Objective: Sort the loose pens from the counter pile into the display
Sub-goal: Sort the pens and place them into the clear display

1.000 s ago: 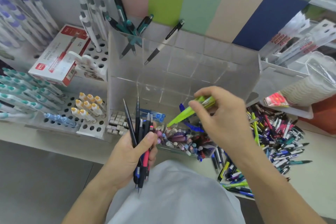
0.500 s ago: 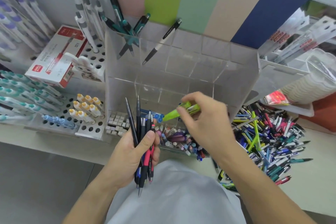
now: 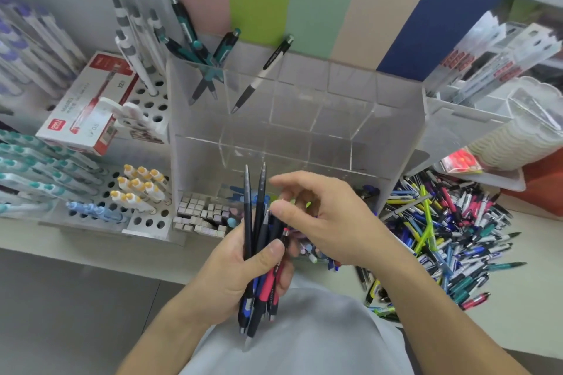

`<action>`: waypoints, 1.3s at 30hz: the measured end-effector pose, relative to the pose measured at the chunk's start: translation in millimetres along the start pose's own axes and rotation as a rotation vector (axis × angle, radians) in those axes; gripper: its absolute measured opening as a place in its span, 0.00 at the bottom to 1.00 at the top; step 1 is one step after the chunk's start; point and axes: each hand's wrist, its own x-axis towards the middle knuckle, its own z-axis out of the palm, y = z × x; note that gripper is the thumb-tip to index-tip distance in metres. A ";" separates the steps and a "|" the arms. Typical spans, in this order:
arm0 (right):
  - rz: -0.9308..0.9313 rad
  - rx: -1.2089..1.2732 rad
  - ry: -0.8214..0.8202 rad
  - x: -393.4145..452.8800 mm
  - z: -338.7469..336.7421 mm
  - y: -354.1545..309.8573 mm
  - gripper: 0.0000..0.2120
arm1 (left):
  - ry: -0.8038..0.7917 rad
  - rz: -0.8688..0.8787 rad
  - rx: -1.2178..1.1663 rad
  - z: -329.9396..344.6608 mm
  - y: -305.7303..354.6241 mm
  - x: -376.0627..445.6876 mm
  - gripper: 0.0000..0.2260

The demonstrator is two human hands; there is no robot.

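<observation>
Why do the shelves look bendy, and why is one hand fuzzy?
Head view: the wide lens curves the counter edge and bows the clear display; the right hand is motion-blurred at its fingertips; the left hand and its pens look sharper.

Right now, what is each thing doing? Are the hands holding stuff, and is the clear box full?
Left hand: grips a bundle of pens, upright.
Right hand: fingers curled beside the bundle's top; a bit of green shows under them, too hidden to name.
Clear display: mostly empty; a few pens lean in its back left compartments.
Counter pile: loose, jumbled.
Red and white box: closed.
</observation>
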 end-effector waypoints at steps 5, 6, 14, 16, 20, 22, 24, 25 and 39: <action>0.004 0.209 -0.062 6.5 -8.5 9.9 0.14 | -0.055 -0.051 0.043 0.9 0.4 0.0 0.18; -0.001 0.231 -0.075 8.2 -8.9 10.1 0.15 | -0.074 -0.069 0.053 1.1 -0.3 -0.5 0.18; -0.014 0.101 -0.254 23.3 -17.5 -1.6 0.05 | -0.150 -0.118 0.107 6.7 -2.6 -0.8 0.17; -0.071 0.096 -0.251 26.0 -23.5 -4.2 0.04 | -0.158 -0.128 0.108 5.2 -0.4 -0.4 0.15; -0.087 0.251 -0.064 28.3 -53.0 -3.8 0.04 | -0.104 -0.136 0.069 2.8 0.7 -1.7 0.13; -0.062 0.397 -0.006 23.9 -72.0 1.6 0.06 | -0.043 -0.138 -0.004 1.6 -0.7 -2.0 0.14; -0.065 0.493 0.022 15.4 -90.1 9.4 0.09 | 0.015 -0.127 -0.032 0.4 -2.2 -2.4 0.16; -0.075 0.528 0.022 10.4 -97.0 13.6 0.12 | 0.041 -0.117 -0.029 -0.5 -2.4 -2.8 0.17; 0.148 0.556 -0.465 -14.1 -39.0 26.5 0.06 | 0.099 -0.111 -0.008 12.9 3.9 2.6 0.14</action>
